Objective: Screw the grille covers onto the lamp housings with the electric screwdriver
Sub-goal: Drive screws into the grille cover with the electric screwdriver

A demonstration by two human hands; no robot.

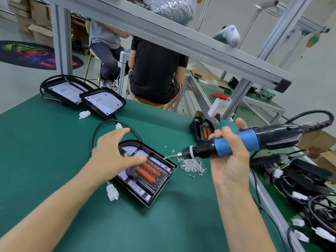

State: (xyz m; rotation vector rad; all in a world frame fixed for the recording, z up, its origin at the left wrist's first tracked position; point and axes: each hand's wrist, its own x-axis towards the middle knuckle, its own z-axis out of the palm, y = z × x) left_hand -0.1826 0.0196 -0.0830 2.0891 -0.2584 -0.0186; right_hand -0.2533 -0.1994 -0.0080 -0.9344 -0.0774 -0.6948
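At frame centre on the green mat (pixel 54 142), lamp housing (pixel 160 186) with grille cover (pixel 148 171), left hand (pixel 112 153) spread open above it, right hand (pixel 229 157) gripping the blue electric screwdriver (pixel 236 142), bit beside loose screws (pixel 192 165), no legible writing.

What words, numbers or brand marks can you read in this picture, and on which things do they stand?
None can be read.
White bottle: blue mark, too blurred.
Cardboard boxes: print, too small.
Hanging tag: too blurred.
Screwdriver: no label shows.
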